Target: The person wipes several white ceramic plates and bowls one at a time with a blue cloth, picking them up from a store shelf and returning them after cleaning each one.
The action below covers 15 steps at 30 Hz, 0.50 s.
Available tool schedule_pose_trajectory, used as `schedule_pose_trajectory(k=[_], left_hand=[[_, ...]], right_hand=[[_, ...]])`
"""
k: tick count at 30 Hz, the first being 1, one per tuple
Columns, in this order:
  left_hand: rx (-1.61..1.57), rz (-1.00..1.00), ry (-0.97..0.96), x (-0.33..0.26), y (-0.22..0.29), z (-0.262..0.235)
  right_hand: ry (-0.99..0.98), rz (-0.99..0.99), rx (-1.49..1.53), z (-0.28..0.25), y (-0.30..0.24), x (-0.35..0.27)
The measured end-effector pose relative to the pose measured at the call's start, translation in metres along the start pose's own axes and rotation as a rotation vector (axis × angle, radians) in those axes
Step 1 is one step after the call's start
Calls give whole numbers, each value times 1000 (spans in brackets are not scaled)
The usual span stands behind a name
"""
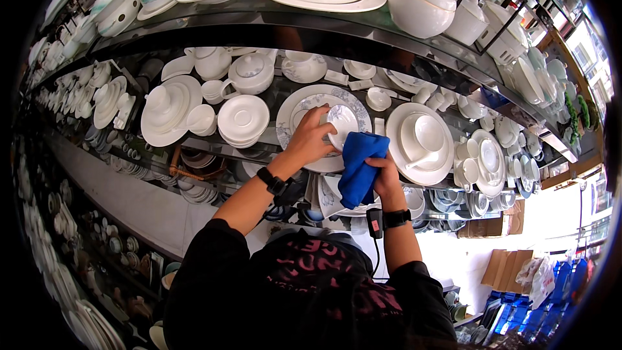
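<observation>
My left hand [312, 135] is closed on the rim of a small white bowl [343, 122] with a blue-grey floral pattern inside, tilted toward me. Bunched in my right hand [387, 175] is a blue cloth [360, 167], its upper edge right beside the bowl and partly covering it. Below the bowl lies a stack of floral-rimmed plates [289, 111] on the shelf. A white place setting of plates [444, 149], with a bowl and spoon on top, stands to the right. To the left sits a pile of white saucers [243, 118].
A higher glass shelf [278, 23] with tureens and covered dishes crosses above my hands. Teapots [251, 72], cups and small bowls crowd the shelf around me. Cardboard boxes [505, 269] and blue crates [538, 304] stand at the lower right; more crockery lines the left.
</observation>
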<state>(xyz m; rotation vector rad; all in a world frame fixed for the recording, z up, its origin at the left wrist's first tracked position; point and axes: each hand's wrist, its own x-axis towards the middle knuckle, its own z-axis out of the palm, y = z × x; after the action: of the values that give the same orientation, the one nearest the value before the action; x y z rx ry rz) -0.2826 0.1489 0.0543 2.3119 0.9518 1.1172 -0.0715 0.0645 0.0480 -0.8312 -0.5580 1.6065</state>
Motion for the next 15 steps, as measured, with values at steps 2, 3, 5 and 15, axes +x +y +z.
schedule_pose_trajectory(k=[2,3,5,15], left_hand=[[-119,27,-16,-10,9,-15],[-163,42,-84,-17,10,-22],[-335,20,-116,-31,23,-31],[-1016,-48,-56,-85,43,-46]], right_hand=[[-38,16,50,2,-5,-9],[-60,35,33,7,-7,-15],[-107,66,-45,13,-5,-24],[-201,285,-64,75,34,-52]])
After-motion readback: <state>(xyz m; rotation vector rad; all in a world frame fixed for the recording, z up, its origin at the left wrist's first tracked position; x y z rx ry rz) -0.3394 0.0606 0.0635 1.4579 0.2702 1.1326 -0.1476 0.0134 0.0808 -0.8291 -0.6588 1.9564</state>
